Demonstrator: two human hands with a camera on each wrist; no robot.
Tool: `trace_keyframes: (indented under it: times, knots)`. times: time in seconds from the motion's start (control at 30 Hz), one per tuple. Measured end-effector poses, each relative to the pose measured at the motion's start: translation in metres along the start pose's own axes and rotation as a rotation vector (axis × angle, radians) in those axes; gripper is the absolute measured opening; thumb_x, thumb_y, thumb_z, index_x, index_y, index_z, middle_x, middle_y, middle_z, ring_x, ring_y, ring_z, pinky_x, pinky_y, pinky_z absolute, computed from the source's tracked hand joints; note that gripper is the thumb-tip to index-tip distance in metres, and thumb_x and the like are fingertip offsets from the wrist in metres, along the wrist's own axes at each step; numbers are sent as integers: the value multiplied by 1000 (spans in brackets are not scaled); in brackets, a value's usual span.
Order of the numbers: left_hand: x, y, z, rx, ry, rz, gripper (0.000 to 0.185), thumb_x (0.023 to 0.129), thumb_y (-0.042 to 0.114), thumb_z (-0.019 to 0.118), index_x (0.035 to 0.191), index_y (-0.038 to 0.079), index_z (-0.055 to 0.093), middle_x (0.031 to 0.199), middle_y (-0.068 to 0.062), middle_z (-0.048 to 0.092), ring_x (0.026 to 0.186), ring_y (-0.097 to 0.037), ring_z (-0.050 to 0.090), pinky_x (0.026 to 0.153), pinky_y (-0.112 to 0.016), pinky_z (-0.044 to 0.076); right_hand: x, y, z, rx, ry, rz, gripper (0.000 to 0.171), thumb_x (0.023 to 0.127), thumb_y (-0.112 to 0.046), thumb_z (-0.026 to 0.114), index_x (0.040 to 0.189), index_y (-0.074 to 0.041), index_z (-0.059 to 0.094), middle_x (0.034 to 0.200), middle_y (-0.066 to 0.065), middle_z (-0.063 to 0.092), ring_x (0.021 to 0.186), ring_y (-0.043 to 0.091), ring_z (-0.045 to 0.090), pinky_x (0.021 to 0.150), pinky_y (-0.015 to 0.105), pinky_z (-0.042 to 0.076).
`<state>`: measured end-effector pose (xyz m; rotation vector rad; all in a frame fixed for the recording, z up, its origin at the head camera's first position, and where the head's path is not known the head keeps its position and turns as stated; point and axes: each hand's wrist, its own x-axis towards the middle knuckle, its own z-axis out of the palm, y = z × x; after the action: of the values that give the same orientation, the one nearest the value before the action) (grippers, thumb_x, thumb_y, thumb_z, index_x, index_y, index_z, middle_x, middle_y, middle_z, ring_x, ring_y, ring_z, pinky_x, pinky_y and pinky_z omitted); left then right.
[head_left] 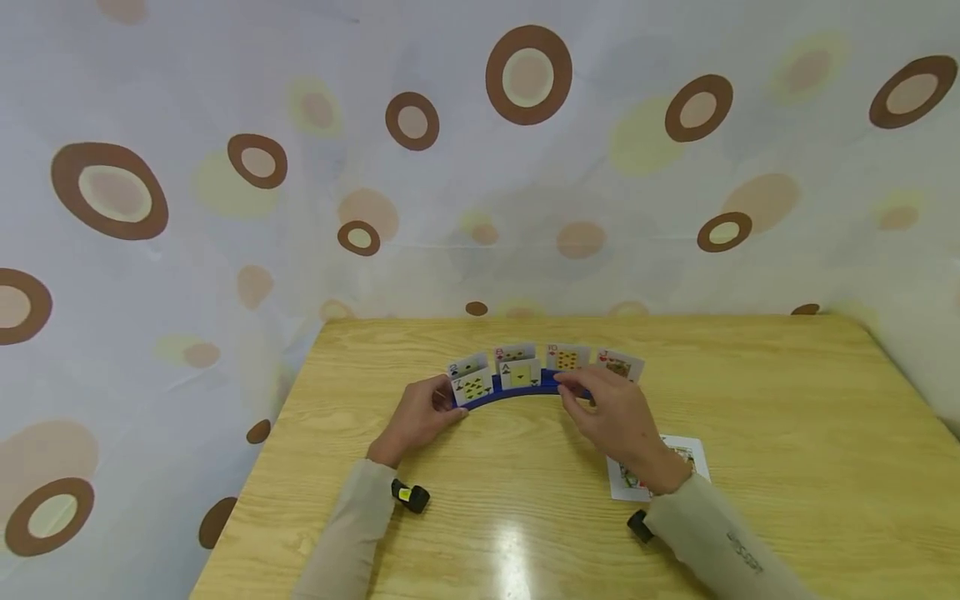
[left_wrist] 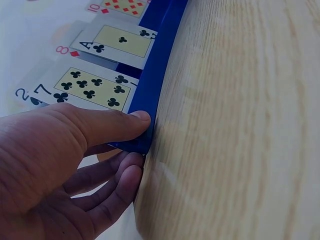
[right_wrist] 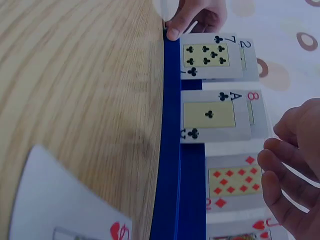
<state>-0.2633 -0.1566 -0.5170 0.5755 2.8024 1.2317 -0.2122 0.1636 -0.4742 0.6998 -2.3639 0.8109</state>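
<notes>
A curved blue card holder (left_wrist: pixel 159 75) stands on the table with playing cards upright in two rows. In front are the seven of clubs (right_wrist: pixel 206 56) and the ace of clubs (right_wrist: pixel 215 116). Behind them, a two (head_left: pixel 468 364) and the eight of diamonds (right_wrist: pixel 256 112) show partly, with the ten of diamonds (right_wrist: pixel 234 181) and a jack of hearts (head_left: pixel 619 364) further right. My left hand (head_left: pixel 422 412) grips the holder's left end, thumb on its front edge. Loosely bent and holding nothing, my right hand (head_left: pixel 617 414) hovers by the ten of diamonds and ace of clubs.
A face-up court card (head_left: pixel 624 487) with a red heart lies on the wooden table (head_left: pixel 787 417), partly hidden under my right wrist. A patterned cloth (head_left: pixel 465 183) hangs behind the table and along its sides.
</notes>
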Motion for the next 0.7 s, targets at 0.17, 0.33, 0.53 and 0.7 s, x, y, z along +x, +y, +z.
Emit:
trace_keyframes:
  times: [0.17,0.33,0.53,0.7]
  knots:
    - [1,-1,-1,0,-9,-2,25,86,19,80,104,10,65,94,0,66,79,-10,62,73,-29,54,12,-5,11,-55,-30,-39,29,89,-14,74,117,-11,71,102,3,69,70,13,64,55,28,50]
    - [2,0,-1,13,-13,-15,24,86,19,80,103,11,65,91,2,66,77,-9,61,71,-29,53,21,-6,22,-148,-85,-53,39,88,-17,76,125,-10,67,114,10,66,85,22,67,62,35,55]
    - [5,1,-3,15,-21,-23,25,86,20,80,104,12,65,92,3,66,78,-9,61,71,-28,52,25,-5,34,-191,-92,-74,43,89,-17,76,130,-11,64,109,8,64,75,18,62,54,29,48]
    - [3,0,-2,26,-20,-26,26,85,19,80,105,10,66,92,2,66,78,-10,60,71,-28,52,25,-5,42,-198,-103,-39,41,91,-18,73,130,-12,64,107,7,63,69,15,57,52,27,42]
